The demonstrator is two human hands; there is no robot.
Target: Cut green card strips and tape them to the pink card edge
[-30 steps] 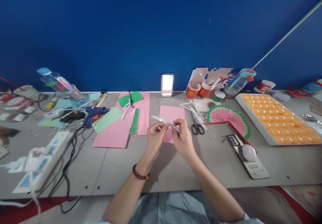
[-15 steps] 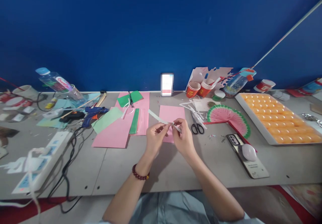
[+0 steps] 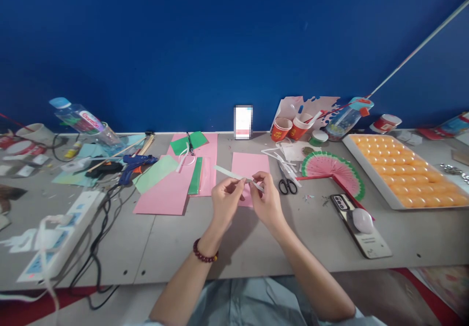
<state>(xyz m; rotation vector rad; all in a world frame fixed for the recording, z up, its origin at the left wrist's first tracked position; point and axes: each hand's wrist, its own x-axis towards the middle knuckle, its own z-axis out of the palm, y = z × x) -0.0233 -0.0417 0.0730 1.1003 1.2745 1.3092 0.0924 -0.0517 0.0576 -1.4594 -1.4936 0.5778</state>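
Observation:
Both hands meet above the grey table [image 3: 176, 248], pinching one thin white paper strip [image 3: 227, 173]. My left hand [image 3: 226, 203], with a bead bracelet at the wrist, grips the strip near its middle. My right hand [image 3: 266, 200] pinches the strip's right end. The free end of the strip sticks out up and to the left. Under the hands lies a small pink sheet [image 3: 249, 166]. Black scissors [image 3: 287, 184] rest just right of my right hand.
Pink and green sheets [image 3: 166, 189] and a blue glue gun [image 3: 134, 162] lie to the left, with a power strip [image 3: 69, 228] and cables. To the right are a watermelon paper fan [image 3: 333, 167], a phone [image 3: 361, 228], red paper cups [image 3: 289, 129] and a tray of orange balls [image 3: 406, 172].
The strip's free left end has swung slightly between the frames. Both hands stay in place, pinching it.

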